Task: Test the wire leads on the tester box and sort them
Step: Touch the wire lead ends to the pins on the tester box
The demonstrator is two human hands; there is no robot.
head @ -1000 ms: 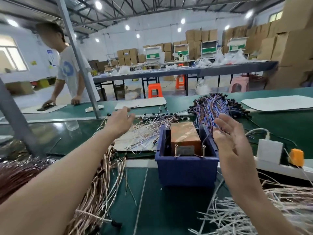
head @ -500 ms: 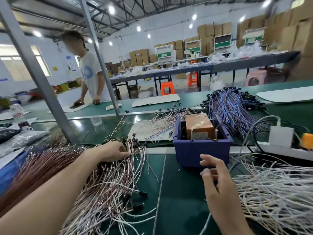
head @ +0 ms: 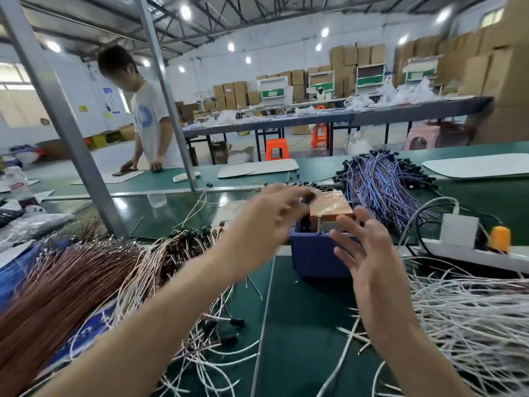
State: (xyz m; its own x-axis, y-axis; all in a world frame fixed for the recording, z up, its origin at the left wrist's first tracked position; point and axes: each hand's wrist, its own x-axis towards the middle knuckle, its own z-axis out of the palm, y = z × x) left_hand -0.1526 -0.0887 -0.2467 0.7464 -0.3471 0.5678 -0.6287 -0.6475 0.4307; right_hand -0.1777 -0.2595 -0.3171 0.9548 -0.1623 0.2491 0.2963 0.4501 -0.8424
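Note:
The tester box (head: 333,206), an orange-brown block, sits in a blue bin (head: 315,260) at mid-table. My left hand (head: 272,216) is blurred by motion just left of and above the box, its fingertips pinching what looks like the small black end of a wire lead (head: 309,198). My right hand (head: 369,253) hovers in front of the bin with its fingers spread, holding nothing. A heap of pink-white leads with black ends (head: 177,253) lies at the left, under my left forearm.
Copper-brown leads (head: 57,282) fill the far left and white leads (head: 472,325) the right. Blue-purple leads (head: 380,181) lie behind the bin. A white power strip (head: 472,252) with an orange plug (head: 499,239) is at the right. Slanted metal posts (head: 63,118) rise at the left. A person (head: 148,116) stands across the table.
My left hand left the pink-white pile and swung up right to the tester box. My right hand rose from the table front to the bin, its fingers spreading.

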